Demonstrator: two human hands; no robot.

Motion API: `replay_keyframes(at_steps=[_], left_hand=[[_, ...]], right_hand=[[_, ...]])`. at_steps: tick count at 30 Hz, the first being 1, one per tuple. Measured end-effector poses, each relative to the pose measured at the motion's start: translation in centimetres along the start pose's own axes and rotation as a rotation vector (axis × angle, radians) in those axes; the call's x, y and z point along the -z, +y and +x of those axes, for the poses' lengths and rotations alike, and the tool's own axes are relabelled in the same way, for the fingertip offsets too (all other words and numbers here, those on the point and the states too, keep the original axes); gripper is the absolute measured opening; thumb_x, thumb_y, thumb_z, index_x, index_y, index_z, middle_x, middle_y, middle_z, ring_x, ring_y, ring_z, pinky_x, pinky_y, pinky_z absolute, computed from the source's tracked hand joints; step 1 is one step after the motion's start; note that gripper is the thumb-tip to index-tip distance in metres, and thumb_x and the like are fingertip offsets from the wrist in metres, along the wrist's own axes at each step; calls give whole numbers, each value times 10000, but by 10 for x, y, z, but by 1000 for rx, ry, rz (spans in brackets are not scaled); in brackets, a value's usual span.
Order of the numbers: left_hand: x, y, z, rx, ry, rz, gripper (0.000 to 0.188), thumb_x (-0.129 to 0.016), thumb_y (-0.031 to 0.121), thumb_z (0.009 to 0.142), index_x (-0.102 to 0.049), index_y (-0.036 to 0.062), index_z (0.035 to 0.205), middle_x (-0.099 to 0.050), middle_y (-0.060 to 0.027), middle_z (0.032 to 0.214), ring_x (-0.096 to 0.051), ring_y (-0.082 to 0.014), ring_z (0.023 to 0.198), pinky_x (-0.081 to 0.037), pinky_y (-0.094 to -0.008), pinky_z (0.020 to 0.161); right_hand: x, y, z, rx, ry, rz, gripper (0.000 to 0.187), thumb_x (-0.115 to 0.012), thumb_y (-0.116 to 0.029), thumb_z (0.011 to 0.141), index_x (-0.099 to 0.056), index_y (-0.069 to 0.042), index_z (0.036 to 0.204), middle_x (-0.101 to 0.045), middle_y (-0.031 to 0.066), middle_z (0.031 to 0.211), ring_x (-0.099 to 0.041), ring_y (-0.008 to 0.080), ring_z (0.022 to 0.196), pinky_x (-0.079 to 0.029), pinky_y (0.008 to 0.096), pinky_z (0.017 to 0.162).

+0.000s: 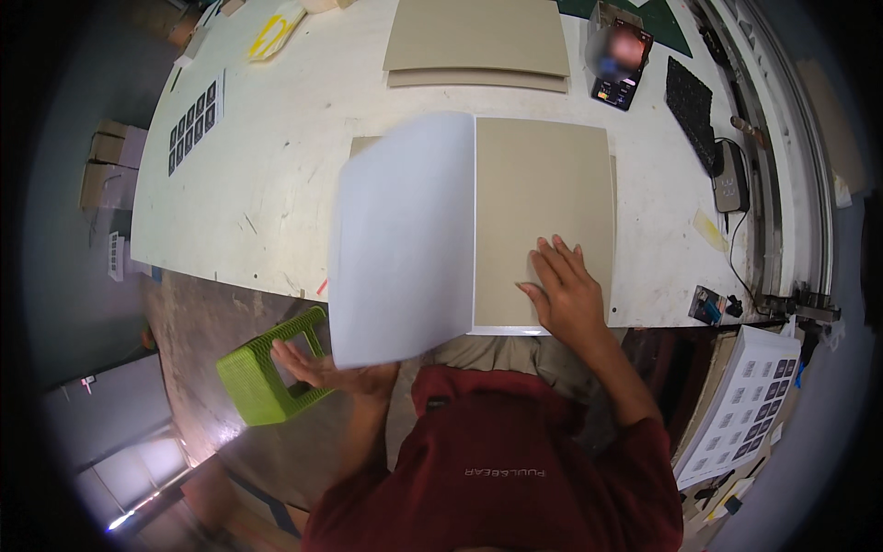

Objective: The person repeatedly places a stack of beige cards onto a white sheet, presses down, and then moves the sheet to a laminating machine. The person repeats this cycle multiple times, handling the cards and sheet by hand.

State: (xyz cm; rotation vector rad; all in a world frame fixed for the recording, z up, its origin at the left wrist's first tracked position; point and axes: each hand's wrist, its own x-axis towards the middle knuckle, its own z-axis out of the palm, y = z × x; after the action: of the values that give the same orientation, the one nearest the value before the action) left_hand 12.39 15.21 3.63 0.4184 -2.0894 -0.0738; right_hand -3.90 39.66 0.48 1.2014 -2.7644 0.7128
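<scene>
A beige board (543, 175) lies on the white table near its front edge, with thin white margins along its left and lower sides. My right hand (567, 287) rests on the board's lower right part, fingers spread and palm down. From the board's left side a large white sheet (405, 239) extends leftward, its outer edge curved and lifted, its lower corner past the table edge. My left hand (322, 368) is beside that lower corner, fingers stretched out and slightly blurred. Part of this hand is behind the sheet, and no grip on it shows.
A stack of beige boards (478, 41) lies at the back. To its right are a phone (624, 69), a black textured strip (690, 110) and a small digital clock (731, 179). A printed label sheet (196, 122) lies left. A green plastic basket (253, 377) stands below the table edge.
</scene>
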Motion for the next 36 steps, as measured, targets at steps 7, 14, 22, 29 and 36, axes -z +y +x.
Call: replay_keyframes(at_steps=[7, 14, 22, 29, 36], left_hand=[[-102, 69, -17, -88, -864, -484, 1127, -602, 677, 883, -162, -132, 1533, -140, -409, 1576, -100, -547, 1492, -99, -635, 1190], [-118, 76, -12, -210, -1009, -416, 1162, -611, 701, 857, -227, -207, 1472, -168, -417, 1566, -154, -545, 1485, -166, -649, 1176], [-115, 77, -8, -113, -1043, -447, 1125, -608, 664, 872, -210, -186, 1491, -159, -417, 1566, -162, -547, 1480, -164, -640, 1178], [-118, 75, -7, -46, -1087, -522, 1160, -657, 644, 840, -199, -208, 1480, -141, -449, 1552, -166, -585, 1462, -184, -641, 1174], [-118, 80, -6, -97, -1030, -458, 1112, -664, 600, 869, -207, -214, 1471, -170, -452, 1542, -194, -593, 1448, -207, -633, 1169]], right_hand=[[77, 88, -8, -483, 80, 711, 411, -577, -93, 990, -540, 52, 1372, -590, 210, 1380, -540, 303, 1319, -377, 397, 1136], [65, 1, 75, 174, -417, 450, 675, -573, -311, 1009, -312, 17, 1538, -326, 236, 1590, -297, 420, 1477, -245, 565, 1199], [-60, 48, 186, 198, 21, -139, 654, -478, -493, 1006, -451, -56, 1492, -363, 133, 1603, -280, 328, 1502, -153, 605, 1212], [0, 40, 48, 219, -360, -26, 735, -594, -483, 941, -411, -57, 1511, -338, 145, 1611, -268, 350, 1510, -168, 639, 1198], [-10, 134, 155, -85, -24, -253, 865, -557, -568, 951, -342, 51, 1515, -274, 245, 1614, -222, 375, 1521, -148, 641, 1192]])
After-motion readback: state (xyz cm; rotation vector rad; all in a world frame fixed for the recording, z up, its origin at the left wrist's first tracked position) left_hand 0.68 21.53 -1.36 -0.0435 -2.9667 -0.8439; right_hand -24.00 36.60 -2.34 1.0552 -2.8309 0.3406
